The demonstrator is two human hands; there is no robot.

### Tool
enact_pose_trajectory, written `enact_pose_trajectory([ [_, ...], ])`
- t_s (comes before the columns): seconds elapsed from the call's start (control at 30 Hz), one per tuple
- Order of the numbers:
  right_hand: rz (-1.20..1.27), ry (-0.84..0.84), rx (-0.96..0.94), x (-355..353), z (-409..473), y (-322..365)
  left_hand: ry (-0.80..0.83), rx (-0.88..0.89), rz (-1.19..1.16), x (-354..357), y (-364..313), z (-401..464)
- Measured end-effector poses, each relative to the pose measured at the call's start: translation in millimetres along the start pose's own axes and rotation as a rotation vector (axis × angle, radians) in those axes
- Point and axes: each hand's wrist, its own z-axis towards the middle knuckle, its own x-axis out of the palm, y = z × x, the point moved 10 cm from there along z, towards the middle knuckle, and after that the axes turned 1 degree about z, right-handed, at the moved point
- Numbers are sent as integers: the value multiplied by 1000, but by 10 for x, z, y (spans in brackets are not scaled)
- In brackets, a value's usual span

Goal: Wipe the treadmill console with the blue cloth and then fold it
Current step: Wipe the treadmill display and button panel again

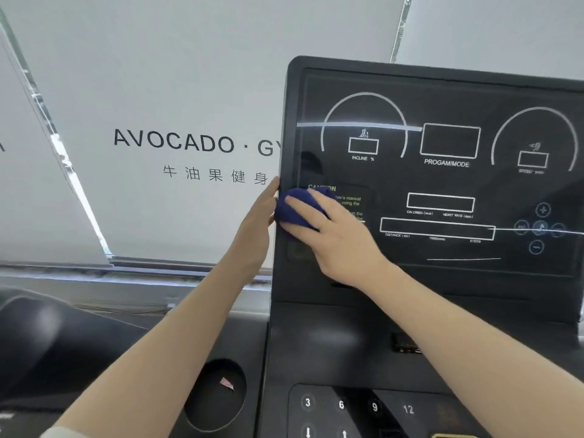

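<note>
Two hands at the treadmill console (442,191); right hand (335,235) presses the bunched blue cloth (292,210) against the console's left edge, over the caution label, its grip curled on the wad; left hand (257,216) steadies that edge from outside, fingers straight, holding nothing; wiping judged under way, most of the panel seemingly unreached; folding not begun.
</note>
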Motion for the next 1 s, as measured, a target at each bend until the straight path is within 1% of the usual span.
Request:
enact_pose_trajectory([
  [0.07, -45, -42, 76, -134, 147, -294, 12, -3, 74, -16, -29, 82],
  [0.17, -43, -174, 293, -420, 375, -745, 33, 30, 235, -46, -49, 82],
  [0.23, -15, -225, 384, -481, 441, -828, 48, 45, 378, -74, -77, 81],
  [0.3, -24, -214, 358, -422, 443, -719, 44, 64, 464, -111, -141, 91],
  [0.4, -45, -86, 114, -219, 362, -377, -7, 42, 431, -176, -206, 148],
  [0.47, -10, -60, 12, -216, 377, -347, -19, 23, 429, -182, -203, 175],
  [0.53, -6, -85, 27, -280, 502, -505, -35, 12, 422, -194, -202, 196],
  [0.63, -18, -176, 150, -421, 757, -830, -18, 15, 473, -206, -214, 217],
  [0.73, 3, -251, 295, -522, 942, -1006, 72, 40, 632, -129, -285, 255],
  [0.8, 11, -296, 349, -558, 927, -962, 129, 55, 725, -64, -331, 284],
  [0.87, -9, -311, 303, -527, 798, -762, 154, 66, 778, -26, -351, 313],
  [0.9, -20, -291, 258, -476, 712, -640, 150, 73, 781, -23, -353, 333],
  [1.0, 7, -207, 166, -345, 519, -484, 82, 132, 673, 13, -427, 397],
])
